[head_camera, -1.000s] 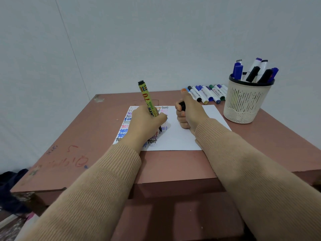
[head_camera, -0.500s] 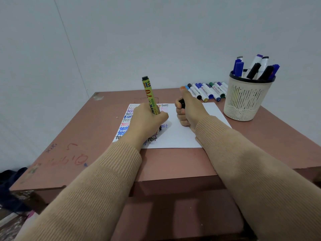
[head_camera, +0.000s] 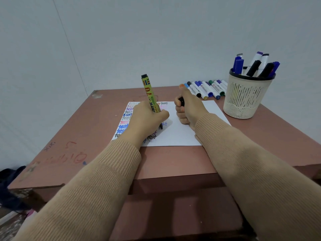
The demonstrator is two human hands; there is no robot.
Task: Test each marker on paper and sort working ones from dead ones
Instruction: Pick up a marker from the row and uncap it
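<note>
- Head view: left grip (head_camera: 147, 117) clenched round yellow marker (head_camera: 149, 92), tip down on paper (head_camera: 175, 134), mid-worktop (head_camera: 173, 160).
- Also resting on paper: right grip (head_camera: 189, 108), fisted on black cap (head_camera: 181, 101).
- Behind paper: marker row (head_camera: 208, 88); far right: basket (head_camera: 243, 101) of markers.

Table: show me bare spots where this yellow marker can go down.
Widest bare stretch: the table left of the paper, out to its left edge. A narrower strip runs between the paper and the table's front edge. Crowded: the far right corner, with the row of markers and the mesh cup.
</note>
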